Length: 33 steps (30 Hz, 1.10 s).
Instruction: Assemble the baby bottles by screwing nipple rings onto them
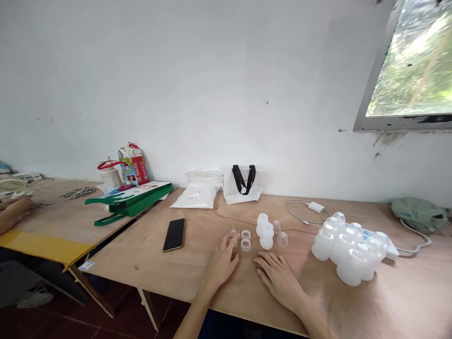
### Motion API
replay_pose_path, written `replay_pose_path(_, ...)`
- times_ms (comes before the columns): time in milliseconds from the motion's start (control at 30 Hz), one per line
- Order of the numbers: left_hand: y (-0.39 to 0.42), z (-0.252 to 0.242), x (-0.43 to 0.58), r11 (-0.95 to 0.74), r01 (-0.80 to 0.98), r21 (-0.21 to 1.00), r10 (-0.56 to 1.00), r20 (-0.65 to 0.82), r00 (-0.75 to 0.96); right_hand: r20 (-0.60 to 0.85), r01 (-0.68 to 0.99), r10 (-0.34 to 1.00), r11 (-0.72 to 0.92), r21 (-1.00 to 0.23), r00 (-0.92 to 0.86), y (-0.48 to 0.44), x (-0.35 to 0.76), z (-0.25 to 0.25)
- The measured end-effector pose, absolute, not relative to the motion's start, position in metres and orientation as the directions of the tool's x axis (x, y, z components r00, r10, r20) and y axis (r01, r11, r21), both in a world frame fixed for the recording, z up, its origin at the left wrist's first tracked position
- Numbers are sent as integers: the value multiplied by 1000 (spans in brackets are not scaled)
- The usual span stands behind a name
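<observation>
two small white rings lie on the tabletop just below the middle of the frame, just beside the left hand's fingertips. both hands lie flat, fingers loosely spread, holding nothing. the right hand rests below two small bottles. a pack of bottles sits at right and a phone at left.
</observation>
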<state>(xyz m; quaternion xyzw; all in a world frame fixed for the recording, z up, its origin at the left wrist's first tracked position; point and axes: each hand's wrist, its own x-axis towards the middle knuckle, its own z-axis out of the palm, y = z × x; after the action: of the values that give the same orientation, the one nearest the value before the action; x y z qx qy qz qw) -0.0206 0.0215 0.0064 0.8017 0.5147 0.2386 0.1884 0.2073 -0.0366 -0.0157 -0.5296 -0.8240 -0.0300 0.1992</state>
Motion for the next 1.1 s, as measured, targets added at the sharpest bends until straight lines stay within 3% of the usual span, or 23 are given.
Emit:
replay_pose_path(167,24,6,-20,-439,755,486,896,176,408,358,888,863,431,-158,-355,-37,207,-15)
replay_pose_path(500,20,5,-17,-494,566,660,854,244,460,347,858,864,457,-236,-365,-32,188,-12)
replay_pose_path(700,24,1,-25,-362,519,775,908,166,385,386,846,860,454,-280,-334,-27,171,-17)
replay_pose_path(800,22,5,-25,-373,456,808,895,185,405,383,844,880,417,-338,-281,-31,176,-17)
replay_pose_path(1100,19,4,-20,-465,536,705,871,256,419,380,809,897,390,-439,-226,-28,189,-24)
